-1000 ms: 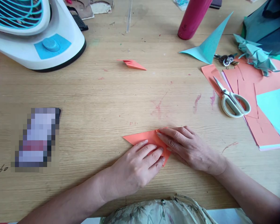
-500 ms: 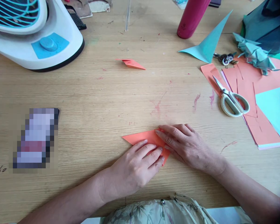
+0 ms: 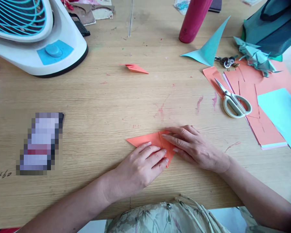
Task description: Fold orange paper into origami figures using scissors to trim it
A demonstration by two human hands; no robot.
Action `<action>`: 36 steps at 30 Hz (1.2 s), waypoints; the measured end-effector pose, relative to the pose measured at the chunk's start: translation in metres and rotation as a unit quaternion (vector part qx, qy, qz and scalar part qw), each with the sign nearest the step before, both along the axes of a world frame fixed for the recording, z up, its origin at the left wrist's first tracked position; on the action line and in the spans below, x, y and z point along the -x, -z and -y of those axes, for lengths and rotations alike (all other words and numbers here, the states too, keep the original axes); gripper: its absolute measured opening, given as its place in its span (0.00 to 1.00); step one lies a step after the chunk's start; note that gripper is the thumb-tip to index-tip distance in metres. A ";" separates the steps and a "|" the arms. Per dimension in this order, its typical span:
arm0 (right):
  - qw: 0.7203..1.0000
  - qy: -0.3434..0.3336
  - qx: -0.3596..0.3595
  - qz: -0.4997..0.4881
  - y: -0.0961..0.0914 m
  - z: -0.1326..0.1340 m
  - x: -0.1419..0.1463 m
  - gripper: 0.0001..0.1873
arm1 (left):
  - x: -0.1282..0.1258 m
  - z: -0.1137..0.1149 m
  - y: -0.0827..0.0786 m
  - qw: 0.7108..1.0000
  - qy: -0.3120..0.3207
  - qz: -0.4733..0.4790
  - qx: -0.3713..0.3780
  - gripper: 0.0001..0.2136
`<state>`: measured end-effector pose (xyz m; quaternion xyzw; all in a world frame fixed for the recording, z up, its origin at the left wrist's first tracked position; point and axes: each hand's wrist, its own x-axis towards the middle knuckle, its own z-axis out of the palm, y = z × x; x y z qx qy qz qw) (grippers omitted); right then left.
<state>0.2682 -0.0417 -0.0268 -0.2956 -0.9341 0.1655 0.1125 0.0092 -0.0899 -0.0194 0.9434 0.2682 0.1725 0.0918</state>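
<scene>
A folded piece of orange paper lies on the table in front of me, its pointed end aimed left and a smaller tip toward me. A crease line runs down its middle. My left hand holds the paper down from the near side, bent fingers close together on its lower edge. On the right end, my right hand has its fingertips over the paper's upper and right edges; its thumb is hidden. Farther off lies a small folded orange paper piece.
Scissors rest on orange sheets at right, beside a light blue sheet. Behind are keys, folded teal paper, a teal paper figure, a magenta bottle and a bag. Left: fan, blurred phone.
The view has shifted slightly. My right hand has slid a little right across the paper, baring the crease and more of its right part. My left hand keeps its place on the paper.
</scene>
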 end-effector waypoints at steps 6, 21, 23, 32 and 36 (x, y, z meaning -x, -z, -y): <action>0.999 -0.001 -0.036 0.018 -0.001 0.002 0.002 0.24 | -0.001 0.000 0.000 1.000 -0.006 0.001 0.006 0.14; 0.999 0.004 -0.047 0.026 -0.004 0.003 0.006 0.23 | -0.014 -0.002 0.012 0.993 -0.103 -0.024 -0.045 0.12; 0.998 0.003 -0.051 0.025 -0.004 0.003 0.006 0.23 | -0.015 -0.005 0.013 0.992 -0.118 -0.030 -0.044 0.12; 0.999 0.004 -0.051 0.018 -0.002 0.003 0.006 0.23 | -0.013 -0.008 0.011 0.992 -0.116 -0.043 -0.024 0.11; 0.999 0.007 -0.044 0.012 -0.002 0.003 0.006 0.23 | -0.017 -0.004 0.010 0.990 -0.134 -0.017 -0.044 0.13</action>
